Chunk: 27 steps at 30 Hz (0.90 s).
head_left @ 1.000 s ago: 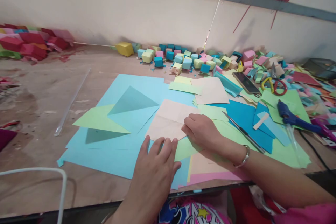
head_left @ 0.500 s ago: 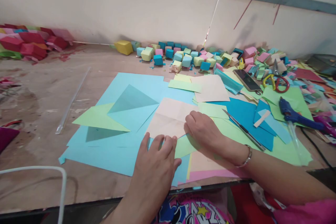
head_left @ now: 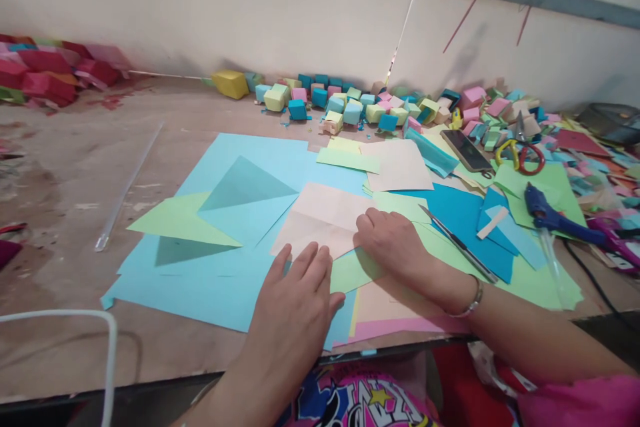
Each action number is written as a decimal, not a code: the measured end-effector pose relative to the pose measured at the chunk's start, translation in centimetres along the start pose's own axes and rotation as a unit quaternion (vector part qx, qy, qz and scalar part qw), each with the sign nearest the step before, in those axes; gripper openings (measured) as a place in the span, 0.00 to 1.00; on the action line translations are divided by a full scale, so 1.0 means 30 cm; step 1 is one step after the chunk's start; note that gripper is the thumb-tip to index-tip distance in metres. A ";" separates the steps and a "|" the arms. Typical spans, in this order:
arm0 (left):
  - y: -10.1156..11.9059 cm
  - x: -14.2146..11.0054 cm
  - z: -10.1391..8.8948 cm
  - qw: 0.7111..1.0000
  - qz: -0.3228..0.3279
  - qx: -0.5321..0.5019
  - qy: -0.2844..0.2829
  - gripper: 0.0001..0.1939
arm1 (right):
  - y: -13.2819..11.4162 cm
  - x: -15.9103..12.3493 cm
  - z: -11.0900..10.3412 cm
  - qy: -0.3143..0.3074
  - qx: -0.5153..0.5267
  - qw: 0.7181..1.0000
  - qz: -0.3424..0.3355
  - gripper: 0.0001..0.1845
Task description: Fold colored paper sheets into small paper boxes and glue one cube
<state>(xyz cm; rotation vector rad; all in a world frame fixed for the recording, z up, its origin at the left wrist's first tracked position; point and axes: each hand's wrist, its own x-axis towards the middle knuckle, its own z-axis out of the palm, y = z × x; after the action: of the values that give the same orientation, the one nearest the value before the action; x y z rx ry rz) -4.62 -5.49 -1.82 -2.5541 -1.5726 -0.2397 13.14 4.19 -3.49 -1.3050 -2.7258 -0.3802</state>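
A pale pink sheet of paper (head_left: 320, 213) with a crease across its middle lies in front of me, on top of blue and green sheets. My left hand (head_left: 300, 293) is open, palm down, with its fingertips over the sheet's near edge. At the right edge of that sheet, my right hand (head_left: 387, 240) is closed, its curled fingers against the paper; the fingertips are partly hidden. A folded light green sheet (head_left: 185, 220) and a folded blue sheet (head_left: 245, 190) stand partly raised on the large light blue paper (head_left: 200, 300) to the left.
Small paper boxes (head_left: 353, 113) line the wall. To the right lie a craft knife (head_left: 457, 243), a phone (head_left: 467, 152), scissors (head_left: 520, 153) and a blue glue gun (head_left: 550, 213). A clear glue stick (head_left: 130, 187) lies left. A white curved tube (head_left: 110, 360) stands at lower left.
My left hand has moved slightly forward, its fingers straighter and further over the pink sheet. My right hand stays at the sheet's right edge. The whole view has shifted a little.
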 end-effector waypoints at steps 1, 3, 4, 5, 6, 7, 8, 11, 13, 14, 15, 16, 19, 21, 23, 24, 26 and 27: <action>-0.001 -0.002 0.001 1.000 0.000 -0.001 0.006 0.18 | 0.005 0.000 -0.007 -0.014 -0.004 1.000 0.010 0.10; -0.003 -0.006 0.005 1.000 -0.001 -0.005 0.014 0.18 | 0.021 0.000 -0.025 -0.053 -0.012 0.998 0.039 0.09; -0.003 -0.008 0.006 1.000 -0.002 -0.008 0.016 0.18 | 0.032 0.001 -0.035 -0.068 -0.017 0.996 0.055 0.09; -0.004 -0.009 0.008 1.000 -0.003 -0.011 0.018 0.17 | 0.044 0.001 -0.044 -0.075 -0.020 0.994 0.072 0.09; -0.004 -0.009 0.008 1.000 -0.003 -0.014 0.019 0.17 | 0.054 0.003 -0.052 -0.071 -0.020 0.994 0.086 0.08; -0.005 -0.009 0.009 1.000 -0.005 -0.017 0.019 0.17 | 0.061 0.004 -0.057 -0.057 -0.011 0.994 0.094 0.08; -0.005 -0.009 0.009 1.000 -0.007 -0.020 0.017 0.17 | 0.063 0.006 -0.059 -0.036 0.010 0.995 0.093 0.07; -0.003 -0.007 0.009 1.000 -0.009 -0.024 0.014 0.17 | 0.039 0.015 -0.046 0.015 0.117 0.992 0.044 0.08; 0.000 -0.007 0.012 1.000 -0.011 -0.022 0.015 0.18 | 0.009 0.023 -0.034 0.012 0.175 0.984 0.017 0.12; 0.002 -0.007 0.013 1.000 -0.011 -0.022 0.015 0.18 | -0.003 0.027 -0.031 -0.001 0.191 0.981 0.017 0.14; 0.003 -0.008 0.014 1.000 -0.012 -0.022 0.015 0.18 | -0.010 0.030 -0.030 -0.019 0.202 0.979 0.022 0.15; 0.004 -0.008 0.014 1.000 -0.011 -0.021 0.014 0.18 | -0.011 0.033 -0.032 -0.037 0.208 0.977 0.033 0.16; 0.005 -0.008 0.015 1.000 -0.011 -0.020 0.013 0.19 | 0.023 0.037 -0.046 -0.082 0.227 0.968 0.073 0.15; 0.005 -0.008 0.016 1.000 -0.013 -0.025 0.014 0.19 | 0.059 0.037 -0.054 -0.104 0.253 0.957 0.092 0.15; 0.005 -0.008 0.018 0.999 -0.019 -0.036 0.021 0.18 | 0.089 0.039 -0.056 -0.123 0.275 0.949 0.096 0.16; 0.006 -0.007 0.017 0.998 -0.025 -0.041 0.028 0.17 | 0.099 0.040 -0.056 -0.129 0.280 0.947 0.093 0.16; 0.010 -0.001 0.010 0.997 -0.041 -0.050 0.042 0.17 | 0.111 0.042 -0.053 -0.136 0.285 0.945 0.085 0.15; 0.013 0.006 0.004 0.996 -0.047 -0.054 0.045 0.16 | 0.114 0.043 -0.052 -0.137 0.289 0.944 0.083 0.14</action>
<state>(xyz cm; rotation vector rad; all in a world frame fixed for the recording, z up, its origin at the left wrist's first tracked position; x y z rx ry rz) -4.18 -5.49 -1.93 -2.5105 -1.6910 -0.4540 14.96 6.81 -1.10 -1.4602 -2.5815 0.6160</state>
